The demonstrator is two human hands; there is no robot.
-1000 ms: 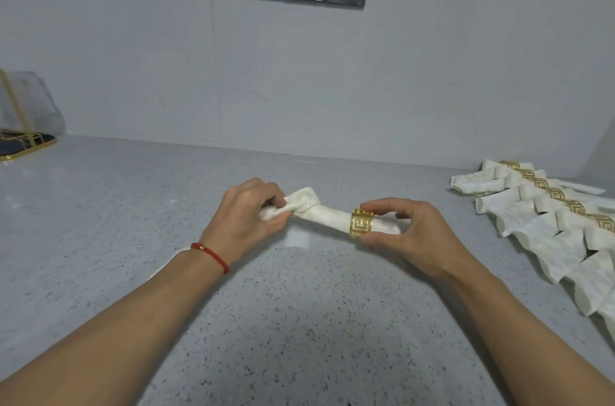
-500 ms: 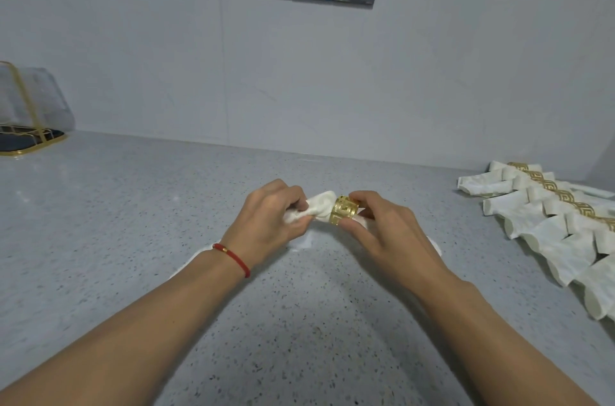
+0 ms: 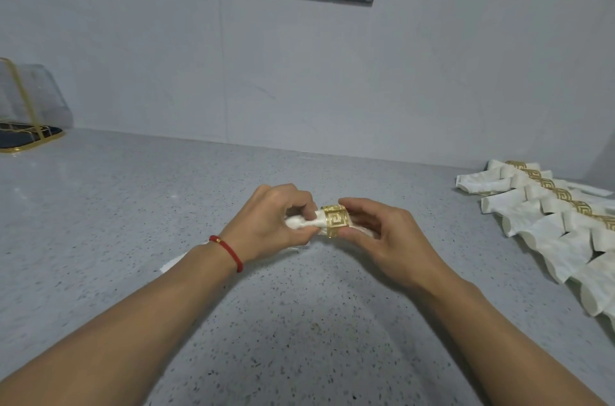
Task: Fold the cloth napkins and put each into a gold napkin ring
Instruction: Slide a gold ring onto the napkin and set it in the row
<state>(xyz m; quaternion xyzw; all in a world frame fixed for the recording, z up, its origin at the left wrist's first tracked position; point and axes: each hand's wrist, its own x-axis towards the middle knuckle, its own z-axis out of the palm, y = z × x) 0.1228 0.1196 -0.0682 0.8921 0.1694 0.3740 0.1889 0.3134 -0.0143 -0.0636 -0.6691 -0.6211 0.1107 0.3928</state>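
You are holding a rolled white napkin (image 3: 307, 222) just above the grey speckled countertop (image 3: 133, 206), in front of you and near its middle. Your left hand (image 3: 276, 222) is gripping the twisted end of the roll, fingers curled round the cloth. Your right hand (image 3: 382, 235) is pinching the gold napkin ring (image 3: 336, 221) between thumb below and fingers above. The ring is sitting around the roll, close to your left hand, with a short stub of cloth showing on its left side; the part of the napkin to the right of the ring is hidden under your right hand, so how far the cloth is passing through cannot be told.

As a judgement of progress, this napkin is already folded or rolled and is now being ringed; the ring appears to be on, but it is probably not yet centred, and the piece is not yet set down.

At the right edge of the countertop a row of finished napkins (image 3: 545, 226) is lying overlapped, each with a gold band (image 3: 562, 194) across it, which suggests much of the batch is done. A sliver of white (image 3: 169, 267) is showing beneath your left forearm; it may be another cloth waiting, though too little is visible to say.

A gold wire stand (image 3: 23, 112) is standing at the far left.
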